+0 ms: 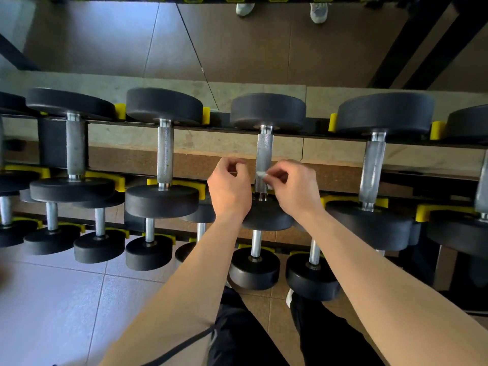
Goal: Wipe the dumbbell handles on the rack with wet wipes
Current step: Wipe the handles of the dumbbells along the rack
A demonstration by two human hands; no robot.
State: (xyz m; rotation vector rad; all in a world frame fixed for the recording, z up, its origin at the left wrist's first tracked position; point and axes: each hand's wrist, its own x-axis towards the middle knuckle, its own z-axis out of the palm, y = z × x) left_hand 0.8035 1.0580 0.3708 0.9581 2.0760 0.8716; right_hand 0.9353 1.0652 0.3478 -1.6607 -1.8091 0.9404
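A black dumbbell lies on the upper tier of the rack with its knurled steel handle (264,151) pointing away from me. My right hand (291,188) pinches a small white wet wipe (262,174) against the near part of that handle. My left hand (229,188) hovers just left of the handle with its fingers curled; I see nothing in it. The near black weight head (266,215) sits below and between both wrists.
More dumbbells line the upper tier, with handles to the left (165,154) and right (372,170). Smaller dumbbells (254,265) fill the lower tier. Yellow cradles (333,122) and a black rail (211,128) hold them. A mirror stands behind; tiled floor (52,299) lies at lower left.
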